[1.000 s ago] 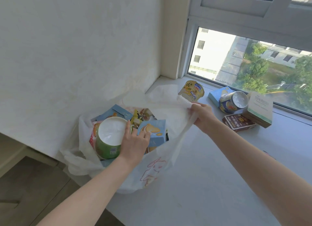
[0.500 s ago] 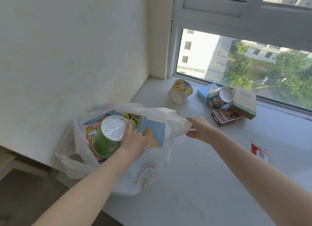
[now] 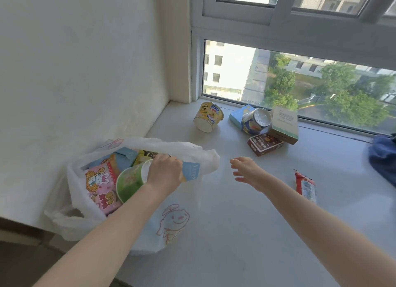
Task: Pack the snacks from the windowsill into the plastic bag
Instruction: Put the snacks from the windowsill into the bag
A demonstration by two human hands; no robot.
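A white plastic bag (image 3: 175,222) lies open at the left end of the windowsill (image 3: 235,233), filled with several snacks, among them a pink packet (image 3: 100,188) and a blue box (image 3: 190,173). My left hand (image 3: 165,172) reaches into the bag and grips the rim of a green cup (image 3: 128,184) that lies tilted there. My right hand (image 3: 248,171) hovers just right of the bag with fingers spread, holding nothing. On the sill by the window lie a yellow noodle cup (image 3: 209,117), a dark blue cup (image 3: 256,120), a light blue box (image 3: 237,116), a green-and-white box (image 3: 285,124) and a brown box (image 3: 264,144). A red packet (image 3: 305,187) lies to the right.
A white wall (image 3: 85,61) stands close on the left of the bag. The window frame (image 3: 278,31) runs along the back. A dark blue cloth (image 3: 383,158) lies at the right edge of the sill. The sill's front edge drops off below the bag.
My right hand has let go of the bag's edge and moved away to the right, fingers spread. My left hand has tipped the green cup further into the bag.
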